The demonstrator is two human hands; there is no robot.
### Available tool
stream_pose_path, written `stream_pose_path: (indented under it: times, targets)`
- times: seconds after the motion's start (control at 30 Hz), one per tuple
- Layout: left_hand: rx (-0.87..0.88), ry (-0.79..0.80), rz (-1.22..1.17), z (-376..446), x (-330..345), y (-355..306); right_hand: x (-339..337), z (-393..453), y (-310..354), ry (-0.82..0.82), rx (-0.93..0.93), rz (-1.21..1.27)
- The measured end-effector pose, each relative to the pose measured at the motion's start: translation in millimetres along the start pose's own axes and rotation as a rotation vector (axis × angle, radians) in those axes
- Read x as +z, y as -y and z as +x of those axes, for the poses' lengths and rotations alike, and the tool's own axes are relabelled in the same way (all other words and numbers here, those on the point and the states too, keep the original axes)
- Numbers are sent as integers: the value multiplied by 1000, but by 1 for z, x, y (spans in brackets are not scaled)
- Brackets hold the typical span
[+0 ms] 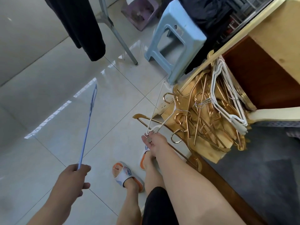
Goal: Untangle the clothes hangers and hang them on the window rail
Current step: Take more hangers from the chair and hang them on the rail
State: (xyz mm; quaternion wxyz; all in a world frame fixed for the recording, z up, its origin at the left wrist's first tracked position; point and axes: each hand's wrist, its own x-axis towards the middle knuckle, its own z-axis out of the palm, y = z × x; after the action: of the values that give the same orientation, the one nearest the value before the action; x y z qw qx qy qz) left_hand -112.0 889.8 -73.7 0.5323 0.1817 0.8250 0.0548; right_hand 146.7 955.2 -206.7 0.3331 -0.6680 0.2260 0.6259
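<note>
Glossy pale square floor tiles mirror bright window light. A light-blue plastic stool stands near a grey metal rack leg, beside a wooden cabinet.

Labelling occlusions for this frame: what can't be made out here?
Head view:
- Window rail: not in view.
- Pale blue thin hanger: seen edge-on; left hand hides its near end.
- Tangled pile of gold metal hangers: overlapping, uncountable.
- White wire hanger: right hand's grip covers its end.

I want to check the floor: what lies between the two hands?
In the head view, only bare tiled floor lies between the left hand and right hand.
</note>
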Motion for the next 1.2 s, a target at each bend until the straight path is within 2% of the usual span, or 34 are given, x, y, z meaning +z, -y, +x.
stream_pose_path:
  times: [0.33,0.93,1.2]
  targets:
    - [-1,2,-2,1,-4,5,-21,-3,-8,-98,15,-88]
    - [-13,4,12,-13,10,15,-76,-30,-48,-65,19,-253]
    - [17,17,-18,-20,8,17,-96,-51,-30,-101,-36,-325]
